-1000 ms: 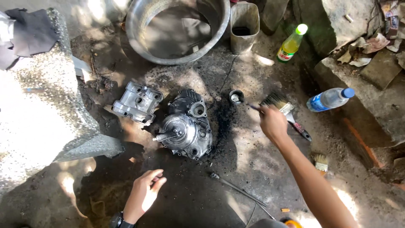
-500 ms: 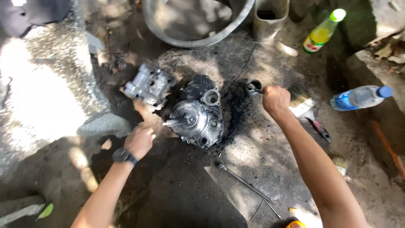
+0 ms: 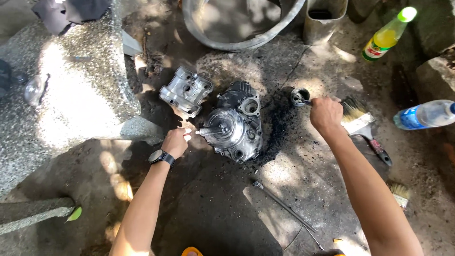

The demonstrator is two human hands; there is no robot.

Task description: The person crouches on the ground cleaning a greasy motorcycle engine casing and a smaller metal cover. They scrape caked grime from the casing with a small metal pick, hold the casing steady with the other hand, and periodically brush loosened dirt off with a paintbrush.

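While the engine case (image 3: 234, 124) lies flat on the oil-darkened ground at the middle of the view, its round cover and stub shaft face up, which keeps the dirty side open to reach from above. At about nine o'clock from it, the left hand (image 3: 176, 142) sits with its fingers loosely curled and the fingertips close to the shaft end; I cannot tell whether they touch it, and nothing is gripped. A wristwatch (image 3: 160, 157) sits on that wrist.

At two o'clock from the engine case, the right hand (image 3: 325, 114) is closed around a thin tool whose tip dips into a small metal cup (image 3: 299, 96); what kind of tool it is stays hidden by the fist. The cup stands upright just beside the black stain, near enough for dipping without shifting position.

A second casting, the pale cylinder head (image 3: 186, 91), lies at eleven o'clock from the case, just beside it. A wide paintbrush (image 3: 362, 125) rests on the ground at three o'clock from the right hand, bristles up-frame. A long rod (image 3: 284, 206) lies at five o'clock from the case. Farther out stand a big metal basin (image 3: 241, 23) at twelve o'clock, a yellow bottle (image 3: 386, 35) at one o'clock and a clear bottle (image 3: 424, 115) on its side at three o'clock.
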